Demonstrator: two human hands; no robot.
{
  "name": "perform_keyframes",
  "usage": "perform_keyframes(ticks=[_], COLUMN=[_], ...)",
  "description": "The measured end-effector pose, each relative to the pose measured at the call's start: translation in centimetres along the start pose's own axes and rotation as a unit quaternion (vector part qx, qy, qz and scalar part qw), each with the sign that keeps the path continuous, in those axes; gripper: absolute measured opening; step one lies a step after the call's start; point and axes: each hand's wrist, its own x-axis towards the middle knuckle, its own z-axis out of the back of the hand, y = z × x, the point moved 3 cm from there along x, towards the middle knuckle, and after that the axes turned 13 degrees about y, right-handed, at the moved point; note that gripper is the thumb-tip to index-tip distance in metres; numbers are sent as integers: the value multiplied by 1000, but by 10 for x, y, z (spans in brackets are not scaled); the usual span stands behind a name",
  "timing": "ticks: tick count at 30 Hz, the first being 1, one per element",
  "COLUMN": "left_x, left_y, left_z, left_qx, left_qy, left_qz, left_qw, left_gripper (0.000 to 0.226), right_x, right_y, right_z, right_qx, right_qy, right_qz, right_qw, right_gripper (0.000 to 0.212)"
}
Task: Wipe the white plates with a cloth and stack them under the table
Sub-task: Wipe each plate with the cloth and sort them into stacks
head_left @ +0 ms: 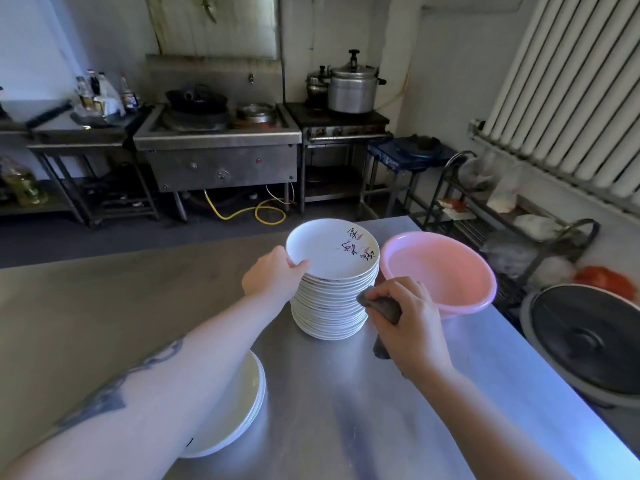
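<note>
A tall stack of white plates (329,306) stands on the steel table (346,410). The top plate (329,251) bears dark brush lettering and is tilted up at its left rim. My left hand (272,277) grips that rim, thumb on top. My right hand (414,323) is just right of the stack, closed on a dark grey cloth (384,308) that hangs down to the tabletop. A shorter pile of white plates (239,414) lies near the table's front, partly hidden under my left forearm.
A pink plastic basin (446,268) sits on the table right of the stack. Past the table's right edge are a round grey lid (588,341) and a metal rack (502,216). Stoves and pots (351,86) line the far wall.
</note>
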Motion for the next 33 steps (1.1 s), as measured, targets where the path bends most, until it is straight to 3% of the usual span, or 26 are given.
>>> perform_keyframes(ticks=[5,9,12,15,19,24,29,33], left_x=[5,11,10,11,7,-27,-85,-141], left_y=[-2,-2,-4,-10,-14,-14,3,30], left_z=[-4,-4,-4,1,7,10,13,-5], left_qx=[-61,-134,-170,-221,-423,-570,-587,-595], left_qy=[7,26,36,26,30,30,14,-11], left_qz=[31,51,51,38,26,41,0,-5], left_qw=[998,989,984,974,905,820,810,804], left_gripper=[29,40,19,20,17,45,43,42], right_x=[-1,-5,-13,-20,-30,-43,-63,-86], right_y=[-2,2,6,10,16,24,23,2], right_z=[0,-3,-3,-2,-2,-8,-8,0], right_qx=[-3,11,2,-5,-7,-3,27,52], right_qy=[-4,-4,-20,-33,-45,-65,-72,-58], right_qz=[-1,-17,-25,-32,-50,-55,-59,-83], right_qw=[1000,1000,999,999,998,996,995,993], right_gripper=[28,27,28,29,29,30,49,50])
